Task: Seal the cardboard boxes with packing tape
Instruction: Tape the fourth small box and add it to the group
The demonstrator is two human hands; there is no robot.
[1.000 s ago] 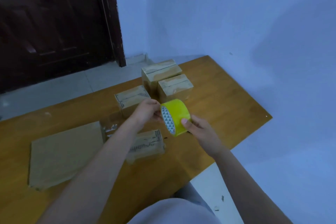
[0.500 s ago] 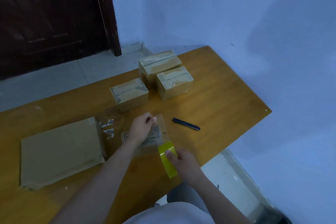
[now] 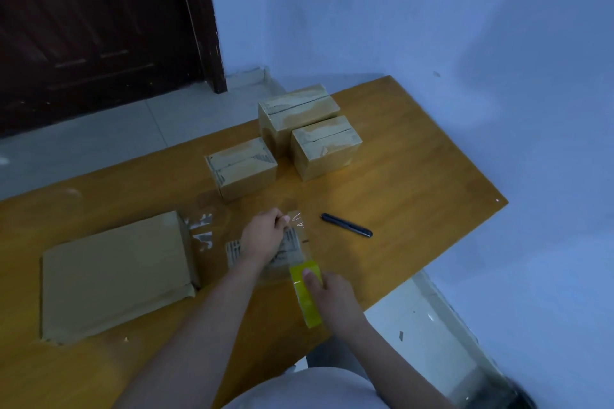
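A wooden table (image 3: 415, 156) fills the view, set in the corner of a blue-walled room beside a dark door (image 3: 93, 26). On its left lies a large flattened cardboard sheet (image 3: 113, 276). Toward the far side stand three closed cardboard boxes: the tallest box (image 3: 295, 113) at the back, a second box (image 3: 325, 146) touching its front right, and a third box (image 3: 242, 168) to their left; what they hold cannot be seen. Both forearms reach in from below. The left hand (image 3: 262, 237) rests over a small flat box (image 3: 265, 247), its fingertips pinching the free end of a clear tape strip (image 3: 300, 242). The right hand (image 3: 332, 295) grips the yellow tape roll (image 3: 305, 292) at the near edge, thumb pressed on top. A dark pen-like tool (image 3: 347, 225) lies just right of the hands.
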